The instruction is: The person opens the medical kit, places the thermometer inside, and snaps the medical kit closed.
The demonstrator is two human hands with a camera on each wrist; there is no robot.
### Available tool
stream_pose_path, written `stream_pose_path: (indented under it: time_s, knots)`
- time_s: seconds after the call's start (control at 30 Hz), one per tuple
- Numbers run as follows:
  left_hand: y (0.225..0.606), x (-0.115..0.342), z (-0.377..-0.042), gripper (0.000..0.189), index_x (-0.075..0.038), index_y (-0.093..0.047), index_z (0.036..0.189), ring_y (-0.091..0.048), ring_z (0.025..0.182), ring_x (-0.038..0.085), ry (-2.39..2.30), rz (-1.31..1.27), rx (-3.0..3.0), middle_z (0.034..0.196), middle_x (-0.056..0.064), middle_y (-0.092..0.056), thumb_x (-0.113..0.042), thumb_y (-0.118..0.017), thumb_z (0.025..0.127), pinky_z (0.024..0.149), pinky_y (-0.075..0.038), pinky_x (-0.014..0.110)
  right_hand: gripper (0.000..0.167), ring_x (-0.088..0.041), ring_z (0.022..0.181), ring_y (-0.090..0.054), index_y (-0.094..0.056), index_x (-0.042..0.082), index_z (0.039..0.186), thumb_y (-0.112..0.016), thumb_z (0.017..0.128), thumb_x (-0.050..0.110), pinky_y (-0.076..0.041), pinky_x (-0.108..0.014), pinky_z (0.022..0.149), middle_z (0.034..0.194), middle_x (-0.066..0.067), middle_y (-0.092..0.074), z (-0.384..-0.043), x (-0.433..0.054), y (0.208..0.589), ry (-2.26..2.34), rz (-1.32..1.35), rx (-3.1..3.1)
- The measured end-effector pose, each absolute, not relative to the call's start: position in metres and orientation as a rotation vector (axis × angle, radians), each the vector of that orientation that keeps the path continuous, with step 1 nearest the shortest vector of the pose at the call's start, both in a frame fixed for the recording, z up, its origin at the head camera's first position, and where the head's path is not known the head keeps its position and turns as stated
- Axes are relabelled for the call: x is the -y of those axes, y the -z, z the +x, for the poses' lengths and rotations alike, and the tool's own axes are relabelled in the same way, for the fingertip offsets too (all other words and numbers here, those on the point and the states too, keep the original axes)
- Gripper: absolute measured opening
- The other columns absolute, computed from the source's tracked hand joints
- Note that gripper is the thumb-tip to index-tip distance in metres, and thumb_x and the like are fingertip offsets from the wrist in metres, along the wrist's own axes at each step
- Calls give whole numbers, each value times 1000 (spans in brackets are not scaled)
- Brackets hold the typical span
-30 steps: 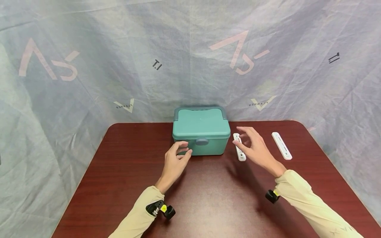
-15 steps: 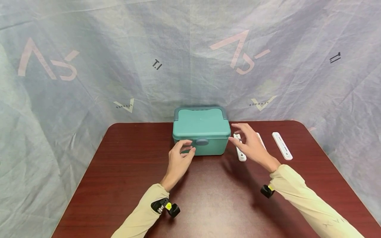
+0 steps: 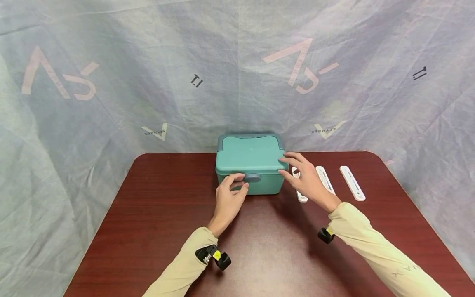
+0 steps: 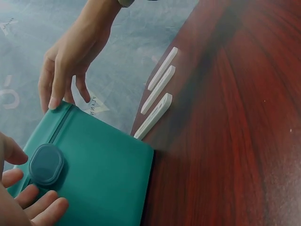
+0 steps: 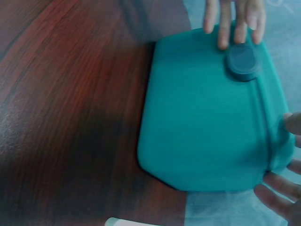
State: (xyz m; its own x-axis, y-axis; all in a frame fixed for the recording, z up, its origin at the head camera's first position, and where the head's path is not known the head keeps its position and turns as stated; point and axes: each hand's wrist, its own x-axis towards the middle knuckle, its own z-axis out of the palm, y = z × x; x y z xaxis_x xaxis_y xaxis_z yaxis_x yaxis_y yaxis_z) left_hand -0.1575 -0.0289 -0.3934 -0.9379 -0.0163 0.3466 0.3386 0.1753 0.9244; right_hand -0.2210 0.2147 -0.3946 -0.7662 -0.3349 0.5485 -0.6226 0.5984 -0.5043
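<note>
A teal lidded box (image 3: 248, 154) with a blue-grey handle stands at the back of the table, its lid down. On its front is a round-ended blue-grey latch (image 3: 253, 177). My left hand (image 3: 229, 202) is beside the latch's left end, fingers loosely bent and holding nothing. In the left wrist view those fingers lie close around the latch (image 4: 46, 164); contact is unclear. At the lid's front right corner is my right hand (image 3: 307, 179), fingers spread, with a fingertip touching the corner in the left wrist view. No grip on the lid shows.
Three slim white printed bars lie right of the box: a near one (image 3: 302, 197) partly behind my right hand, a middle one (image 3: 325, 180) and a far-right one (image 3: 351, 183). A grey printed cloth (image 3: 237, 82) hangs behind the dark red table (image 3: 156, 206).
My right hand has moved left from above the white bars to the box's right corner, uncovering the middle bar. My left hand has shifted right to the latch. The box stays put.
</note>
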Motion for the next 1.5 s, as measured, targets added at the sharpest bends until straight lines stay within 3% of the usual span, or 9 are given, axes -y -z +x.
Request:
stream_pose_path:
  time_s: [0.17,0.3,0.4,0.53,0.6,1.07,1.5]
  knots:
    - [397,24,-162,23,6,-65,109,-64,95,34,1838,-285,2133,105,25,-59,4,-62,87,76,-56,42,33,-23,101,-58,-67,4,116,-73,84,12,-50,-34,63,127,-15,-54,-223,-215,398,-944,756,2396]
    - [419,22,-175,20,0,-69,106,-67,89,26,1859,-241,2070,100,18,-62,2,-64,86,72,-57,32,33,-25,103,-58,-68,3,115,-73,84,12,-51,-37,63,126,-15,-55,-224,-213,397,-919,768,2392]
    - [429,19,-180,16,0,-69,102,-68,84,30,1912,-200,2003,97,16,-61,-1,-66,87,67,-57,27,33,-26,103,-59,-67,2,115,-73,84,11,-51,-37,63,125,-16,-55,-223,-212,397,-894,772,2393]
    - [415,11,-174,12,8,-68,96,-64,77,45,1959,-143,1919,92,23,-60,1,-67,87,62,-57,26,34,-25,99,-60,-67,1,115,-73,84,11,-51,-34,63,125,-16,-55,-221,-214,398,-848,758,2394]
    - [408,7,-170,11,10,-67,93,-63,75,46,1947,-114,1904,90,25,-60,1,-67,86,61,-57,26,34,-25,97,-61,-67,1,115,-73,84,12,-51,-34,63,124,-16,-55,-220,-214,399,-829,751,2396]
    - [407,3,-168,14,8,-69,87,-64,69,37,1938,3,1868,85,23,-62,-4,-74,81,59,-56,24,36,-27,99,-61,-68,1,115,-75,83,13,-51,-39,66,123,-15,-56,-218,-211,403,-797,760,2383]
    - [404,4,-171,15,8,-70,88,-65,72,38,1985,25,1860,88,23,-62,-5,-74,82,62,-57,25,36,-31,105,-59,-67,-1,115,-75,82,12,-52,-43,74,122,-17,-57,-221,-210,400,-802,769,2371]
